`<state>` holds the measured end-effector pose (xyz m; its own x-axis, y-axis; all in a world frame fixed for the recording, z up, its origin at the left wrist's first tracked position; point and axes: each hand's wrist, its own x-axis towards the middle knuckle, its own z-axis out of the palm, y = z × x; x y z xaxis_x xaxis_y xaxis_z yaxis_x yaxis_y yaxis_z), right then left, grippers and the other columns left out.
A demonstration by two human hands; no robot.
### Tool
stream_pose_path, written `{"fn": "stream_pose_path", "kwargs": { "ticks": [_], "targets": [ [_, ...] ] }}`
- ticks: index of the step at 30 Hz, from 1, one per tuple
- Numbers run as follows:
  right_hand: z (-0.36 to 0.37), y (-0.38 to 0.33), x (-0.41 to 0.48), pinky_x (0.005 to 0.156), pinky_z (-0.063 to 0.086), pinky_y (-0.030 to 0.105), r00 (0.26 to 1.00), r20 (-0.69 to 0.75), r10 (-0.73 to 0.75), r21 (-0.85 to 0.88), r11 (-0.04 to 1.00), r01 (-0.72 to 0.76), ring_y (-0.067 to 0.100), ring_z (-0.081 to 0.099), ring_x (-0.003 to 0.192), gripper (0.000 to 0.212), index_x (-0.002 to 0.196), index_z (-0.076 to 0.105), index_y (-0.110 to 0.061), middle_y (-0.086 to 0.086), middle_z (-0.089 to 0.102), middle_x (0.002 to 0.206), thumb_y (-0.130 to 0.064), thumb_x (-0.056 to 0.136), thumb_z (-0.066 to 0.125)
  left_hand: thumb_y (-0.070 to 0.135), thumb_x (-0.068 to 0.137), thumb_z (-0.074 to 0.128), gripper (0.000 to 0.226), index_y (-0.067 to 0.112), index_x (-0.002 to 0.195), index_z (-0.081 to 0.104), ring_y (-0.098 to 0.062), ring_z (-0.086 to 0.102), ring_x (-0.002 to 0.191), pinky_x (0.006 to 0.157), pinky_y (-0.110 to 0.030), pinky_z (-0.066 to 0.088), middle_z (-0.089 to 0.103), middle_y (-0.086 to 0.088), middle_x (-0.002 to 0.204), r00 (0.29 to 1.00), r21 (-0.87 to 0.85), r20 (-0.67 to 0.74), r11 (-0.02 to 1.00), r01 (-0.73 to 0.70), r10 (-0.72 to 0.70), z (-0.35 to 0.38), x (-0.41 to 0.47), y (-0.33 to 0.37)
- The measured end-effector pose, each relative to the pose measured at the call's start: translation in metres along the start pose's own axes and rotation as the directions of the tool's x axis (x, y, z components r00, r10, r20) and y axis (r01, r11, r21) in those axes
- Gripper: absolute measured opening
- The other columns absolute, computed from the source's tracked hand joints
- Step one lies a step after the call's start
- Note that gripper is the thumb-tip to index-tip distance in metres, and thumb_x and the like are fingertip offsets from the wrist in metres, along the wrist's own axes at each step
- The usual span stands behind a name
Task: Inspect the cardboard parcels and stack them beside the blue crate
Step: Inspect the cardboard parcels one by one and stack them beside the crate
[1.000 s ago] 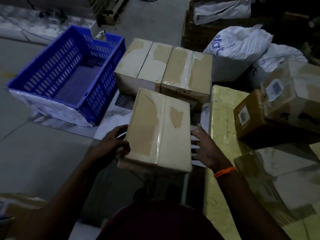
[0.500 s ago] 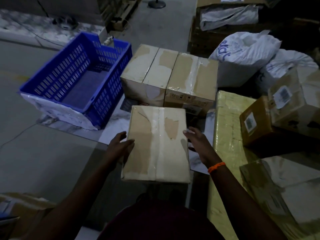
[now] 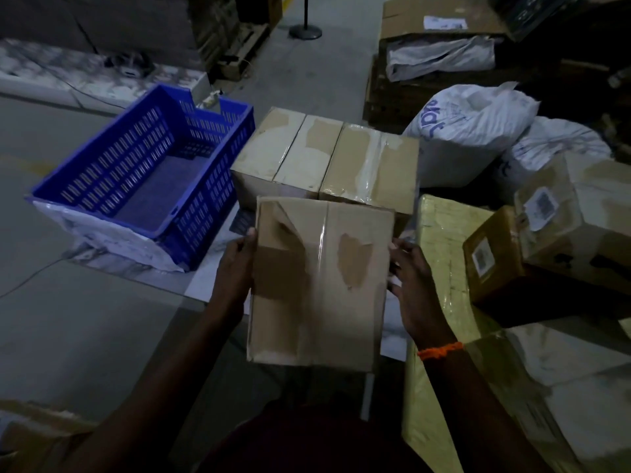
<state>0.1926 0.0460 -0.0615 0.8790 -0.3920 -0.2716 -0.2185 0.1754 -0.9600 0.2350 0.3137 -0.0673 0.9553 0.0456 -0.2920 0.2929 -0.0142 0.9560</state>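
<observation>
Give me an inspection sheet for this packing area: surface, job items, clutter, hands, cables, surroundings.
Surface: grey concrete floor; pale sheet under the crate.
Job's things: held parcel, tape seam up, surface paper torn; near-crate parcel and second parcel side by side beside the blue crate.
Clutter: printed white sack, second white sack, yellow-wrapped parcel, labelled box, small brown box.
Hands: left hand grips the held parcel's left edge; right hand its right edge.
Cables: thin cable on the floor, left.
Surroundings: post base, wooden pallets; dim light.
</observation>
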Motion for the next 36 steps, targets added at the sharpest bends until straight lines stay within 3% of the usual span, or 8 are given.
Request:
{"fn": "stream_pose_path", "kwargs": {
  "ticks": [5,11,17,19,23,25,28,36],
  "targets": [
    [-0.010,-0.018,-0.013,0.089,0.059,0.030,0.986,-0.073,-0.151,0.045,0.987,0.154,0.008,0.069,0.111,0.028,0.128,0.063,-0.018,-0.012,0.075,0.113,-0.029,0.109,0.047,0.087,0.083,0.037,0.048,0.056,0.115,0.056,-0.005,0.053,0.122,0.110,-0.047,0.041,0.058,0.021,0.127,0.991,-0.060,-0.051,0.990,-0.129,0.126,0.024,-0.011,0.019],
    [-0.025,0.004,-0.021,0.092,0.059,0.026,0.984,-0.071,-0.161,-0.029,0.987,0.160,0.003,0.066,0.117,0.031,0.133,0.062,-0.023,-0.014,0.071,0.123,-0.029,0.109,0.043,0.094,0.071,0.045,0.076,0.042,0.127,0.048,-0.015,0.055,0.120,0.105,-0.051,0.047,0.054,0.004,0.135,0.998,0.038,-0.015,0.998,-0.058,0.059,0.032,-0.016,-0.007],
    [-0.039,0.017,-0.028,0.103,0.055,0.048,0.985,-0.078,-0.154,-0.113,0.983,0.145,0.004,0.066,0.115,0.023,0.121,0.064,-0.028,-0.005,0.069,0.124,-0.021,0.110,0.046,0.069,0.090,0.053,0.055,0.028,0.126,0.050,-0.020,0.058,0.119,0.095,-0.035,0.052,0.057,-0.002,0.130,0.997,0.102,-0.045,0.993,-0.058,0.063,0.033,-0.026,-0.015],
    [-0.041,0.006,-0.030,0.102,0.055,0.047,0.950,-0.087,-0.301,-0.294,0.919,0.264,0.008,0.064,0.119,0.021,0.125,0.063,-0.026,-0.002,0.067,0.127,-0.021,0.106,0.055,0.059,0.094,0.057,0.055,0.025,0.136,0.048,-0.014,0.055,0.125,0.096,-0.029,0.051,0.054,-0.001,0.138,0.985,0.179,-0.040,0.971,-0.158,0.168,0.029,-0.029,-0.009],
    [-0.022,-0.035,-0.027,0.105,0.045,0.018,0.734,0.167,-0.658,-0.617,0.511,0.598,0.006,0.055,0.122,0.033,0.132,0.063,-0.008,0.004,0.062,0.132,-0.020,0.101,0.064,0.016,0.098,0.060,0.050,0.011,0.146,0.047,-0.004,0.040,0.137,0.107,-0.024,0.041,0.045,-0.003,0.150,0.769,0.554,0.158,0.589,-0.589,0.620,0.035,-0.025,0.022],
    [-0.003,-0.045,-0.014,0.111,0.042,0.025,0.731,0.336,-0.594,-0.719,0.339,0.606,0.016,0.051,0.133,0.047,0.138,0.060,-0.007,0.010,0.057,0.144,-0.039,0.103,0.056,0.024,0.101,0.053,0.046,0.014,0.145,0.051,-0.021,0.042,0.141,0.112,-0.042,0.039,0.047,-0.007,0.152,0.691,0.661,0.364,0.350,-0.664,0.625,0.049,-0.014,0.038],
    [0.019,-0.037,0.011,0.116,0.039,0.049,0.801,0.451,-0.394,-0.825,0.156,0.542,0.034,0.042,0.144,0.071,0.147,0.052,-0.005,0.019,0.046,0.156,-0.057,0.103,0.034,0.039,0.102,0.035,0.056,0.010,0.148,0.048,-0.034,0.043,0.141,0.111,-0.052,0.041,0.047,-0.015,0.153,0.700,0.742,0.549,0.121,-0.660,0.457,0.063,0.002,0.044],
    [0.022,-0.021,0.013,0.124,0.024,0.049,0.840,0.438,-0.321,-0.882,0.024,0.470,0.031,0.030,0.153,0.077,0.156,0.041,-0.008,0.015,0.036,0.164,-0.056,0.101,0.016,0.042,0.104,0.030,0.058,0.013,0.152,0.042,-0.032,0.035,0.149,0.117,-0.052,0.029,0.038,-0.011,0.161,0.746,0.783,0.552,0.078,-0.618,0.372,0.063,0.010,0.027]
  ]
}}
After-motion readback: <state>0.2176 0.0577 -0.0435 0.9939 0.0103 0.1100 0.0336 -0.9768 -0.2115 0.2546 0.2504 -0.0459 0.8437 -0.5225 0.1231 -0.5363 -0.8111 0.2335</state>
